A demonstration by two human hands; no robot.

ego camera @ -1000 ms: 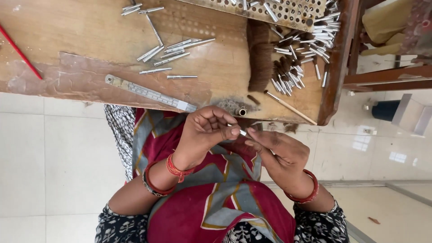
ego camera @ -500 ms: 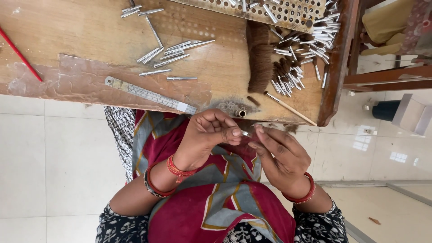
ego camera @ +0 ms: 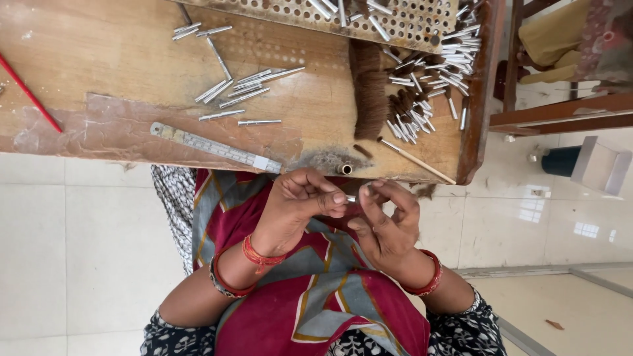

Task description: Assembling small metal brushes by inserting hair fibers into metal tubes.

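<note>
Pinched between the fingertips of both hands, a small metal tube (ego camera: pixel 351 198) sits just below the near edge of the wooden table (ego camera: pixel 99 59); the left hand (ego camera: pixel 297 207) and right hand (ego camera: pixel 386 227) meet over the red patterned cloth (ego camera: pixel 264 204). On the table lie a steel ruler (ego camera: pixel 214 147), loose metal tubes (ego camera: pixel 244 92), a brown hair bundle (ego camera: pixel 369 92) and a perforated tray (ego camera: pixel 402 26).

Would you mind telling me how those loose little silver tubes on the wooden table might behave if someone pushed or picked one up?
The silver tubes look round and smooth, so a push would probably roll them across the wooden table. They appear thin and metallic, so likely stiff and light. Their shine suggests they may be slippery; the left hand and right hand pinch one with the fingers.
</note>
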